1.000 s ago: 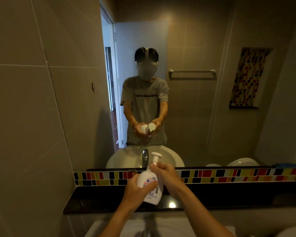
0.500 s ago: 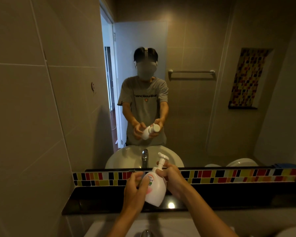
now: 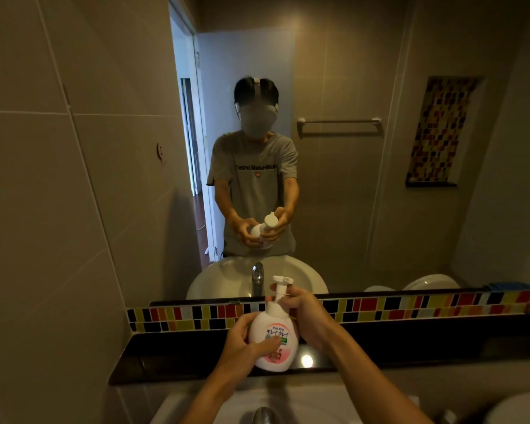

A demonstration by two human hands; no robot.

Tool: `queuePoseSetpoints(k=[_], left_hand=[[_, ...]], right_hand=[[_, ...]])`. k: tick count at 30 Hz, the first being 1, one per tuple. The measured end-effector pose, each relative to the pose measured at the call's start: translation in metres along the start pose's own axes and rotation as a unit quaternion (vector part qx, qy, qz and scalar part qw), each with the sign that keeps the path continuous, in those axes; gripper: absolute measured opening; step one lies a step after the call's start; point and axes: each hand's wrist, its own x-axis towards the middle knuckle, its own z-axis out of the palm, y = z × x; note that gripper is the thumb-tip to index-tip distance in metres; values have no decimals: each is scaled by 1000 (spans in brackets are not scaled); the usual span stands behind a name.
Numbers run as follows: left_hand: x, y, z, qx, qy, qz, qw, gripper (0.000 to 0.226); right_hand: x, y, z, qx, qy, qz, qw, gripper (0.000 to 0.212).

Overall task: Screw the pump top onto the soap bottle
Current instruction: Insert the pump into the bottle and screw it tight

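Soap bottle [image 3: 273,341]: white, rounded body with a pink lower band and a printed label facing the camera. Held upright in the air above the dark tabletop [image 3: 172,359], in front of the mirror [image 3: 349,179]; its base does not touch the surface.

Pump top [image 3: 281,289]: white, nozzle head at the top, collar seated on the bottle's neck. Whether it is fully threaded cannot be told.

Left hand [image 3: 245,341]: closed around the left side of the bottle's body, thumb lying across the label.

Right hand [image 3: 306,316]: closed around the pump's collar and neck, fingers wrapped just under the nozzle head.

Tile strip [image 3: 410,307]: a band of red, yellow, black and orange mosaic running along the wall between the tabletop and the mirror's lower edge.

Tap [image 3: 265,416]: metal, partly in view at the bottom edge, over a white basin [image 3: 196,408].

Mirror: shows the person in a grey T-shirt holding the bottle with both hands, a reflected tap and basin, a towel rail [image 3: 338,120] on the far wall, a mosaic-lined niche [image 3: 441,133] and an open doorway.

Walls: large beige tiles on the left.
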Motion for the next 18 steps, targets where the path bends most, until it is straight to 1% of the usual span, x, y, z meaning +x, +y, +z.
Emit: queuePoseSetpoints(k=[2,3,6,9,13,18], left_hand=[[-3,0,4,-8,6,2,1000,50],[-3,-1,5,-15,7,-1,1000,49],[-3,-1,6,-37,0,-16,999,44],[0,-1,5,-39,-10,-22,999,48],[2,-3,7,-31,-3,-19,999,50],[3,-5,9,-22,18,-21,999,52]], right_hand=[[1,0,-2,-1,1,-5,1000,29],[1,1,-3,16,0,-8,1000,28],[5,1,-7,73,15,1,997,40],[11,-1,-7,42,22,13,999,49],[14,-3,-8,-1,13,6,1000,38],[20,1,-7,-3,15,-8,1000,37]])
